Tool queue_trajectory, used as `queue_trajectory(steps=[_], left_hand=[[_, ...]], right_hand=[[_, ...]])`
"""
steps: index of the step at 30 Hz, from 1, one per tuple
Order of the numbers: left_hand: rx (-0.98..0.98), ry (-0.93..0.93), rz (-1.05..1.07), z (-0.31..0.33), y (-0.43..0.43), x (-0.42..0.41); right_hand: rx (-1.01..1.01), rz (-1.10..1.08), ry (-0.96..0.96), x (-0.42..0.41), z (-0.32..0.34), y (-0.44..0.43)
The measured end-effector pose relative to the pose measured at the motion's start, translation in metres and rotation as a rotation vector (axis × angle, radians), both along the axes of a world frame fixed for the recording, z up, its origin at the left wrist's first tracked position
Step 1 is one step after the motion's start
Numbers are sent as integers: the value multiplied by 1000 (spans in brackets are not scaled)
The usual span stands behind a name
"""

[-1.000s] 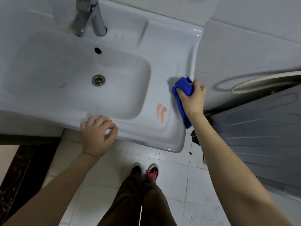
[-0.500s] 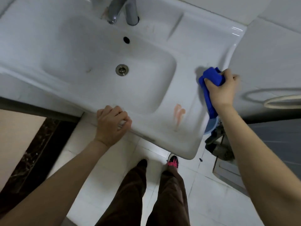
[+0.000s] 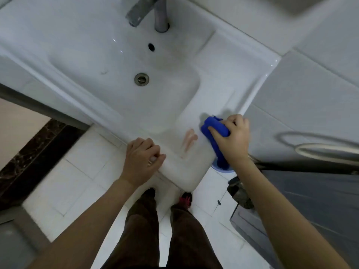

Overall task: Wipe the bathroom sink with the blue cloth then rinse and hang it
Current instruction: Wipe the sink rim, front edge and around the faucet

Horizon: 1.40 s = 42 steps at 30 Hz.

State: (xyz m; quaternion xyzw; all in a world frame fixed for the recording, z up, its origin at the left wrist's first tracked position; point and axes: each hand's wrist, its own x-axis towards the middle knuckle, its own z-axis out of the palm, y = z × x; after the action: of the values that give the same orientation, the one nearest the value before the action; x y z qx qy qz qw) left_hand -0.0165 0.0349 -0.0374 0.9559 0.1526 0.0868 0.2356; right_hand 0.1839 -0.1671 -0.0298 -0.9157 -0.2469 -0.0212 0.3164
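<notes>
Two hands are at work on the right-hand ledge of the glossy white ceramic bathroom sink point(image 3: 223, 74). The right hand point(image 3: 234, 139) is clenched around the bunched bright blue cloth point(image 3: 214, 131), pressing it onto the ledge near the outer edge, with a tail of cloth hanging past the rim. The left hand point(image 3: 142, 161) holds nothing; its fingers curl over the front lip of the sink, apparently as a brace. Just beside the cloth, between the two hands, lies a pinkish-orange smear point(image 3: 189, 141), not yet wiped.

The step in hand looks like the wiping itself, early on. The next move seems to call for a firm sideways sweep across the smear, then the basin around the round metal drain point(image 3: 141, 79).

Compared with half a second ago, the cloth hand sits nearer the front corner and closer to the smear, and the view has swung left
</notes>
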Motion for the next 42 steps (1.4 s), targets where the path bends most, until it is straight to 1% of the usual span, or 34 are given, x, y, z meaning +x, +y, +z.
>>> queue_trajectory(steps=[3, 5, 6, 8, 10, 13, 15, 17, 19, 22, 24, 25, 27, 29, 30, 31, 32, 34, 35, 36, 37, 38, 39, 41, 42], left_hand=[[31, -45, 41, -8, -6, 2], [74, -69, 53, -12, -6, 4], [85, -73, 60, -13, -6, 5], [94, -80, 69, -12, -6, 8], [93, -76, 74, -11, -8, 9], [93, -73, 68, -10, -9, 9], [88, -70, 60, -11, -7, 8], [82, -74, 62, -10, -6, 9], [70, -73, 66, -8, -7, 9], [16, -72, 86, -7, -6, 7], [-2, -69, 100, -7, -3, 6], [6, -66, 98, -7, -3, 6], [18, -58, 82, -8, -4, 6], [2, -61, 85, -7, -3, 5], [7, -70, 92, -6, -1, 3], [29, -78, 105, -6, 2, 2], [57, -84, 122, -6, 6, 1], [83, -94, 137, -7, 16, 0], [87, -99, 130, -9, 18, 1], [93, -100, 123, -11, 20, 3], [98, -100, 122, -14, 21, 3], [99, -104, 126, -17, 21, 4], [97, -114, 132, -20, 20, 4], [82, -125, 138, -21, 20, 5], [73, -124, 141, -22, 21, 5]], right_hand=[[43, -98, 76, 100, 5, 3], [45, -128, 71, 154, 11, 5], [48, -125, 65, 169, 14, 6], [54, -127, 74, 165, 13, 7], [43, -84, 73, 127, 9, 3], [-10, 105, 24, 54, 4, -5], [-38, 214, -38, 39, 1, -11], [-61, 230, -48, 52, 3, -10], [-57, 155, 8, 73, 10, -1], [79, 57, 87, 101, 29, 24], [100, 85, 90, 117, 34, 47], [51, 121, 71, 123, 29, 60], [-172, 174, 4, 126, 9, 82], [-354, 140, -89, 109, -8, 96], [-387, 127, -108, 89, -13, 98], [-392, 169, -108, 61, -16, 100], [-374, 269, -104, 27, -15, 100], [-345, 571, -83, -35, -11, 93], [-347, 699, -80, -48, -13, 88], [-338, 783, -83, -41, -14, 89], [-334, 795, -138, -20, -18, 93], [-348, 708, -192, 7, -23, 99], [-374, 543, -213, 41, -27, 106], [-435, 157, -179, 104, -25, 114], [-444, 19, -156, 113, -22, 116]])
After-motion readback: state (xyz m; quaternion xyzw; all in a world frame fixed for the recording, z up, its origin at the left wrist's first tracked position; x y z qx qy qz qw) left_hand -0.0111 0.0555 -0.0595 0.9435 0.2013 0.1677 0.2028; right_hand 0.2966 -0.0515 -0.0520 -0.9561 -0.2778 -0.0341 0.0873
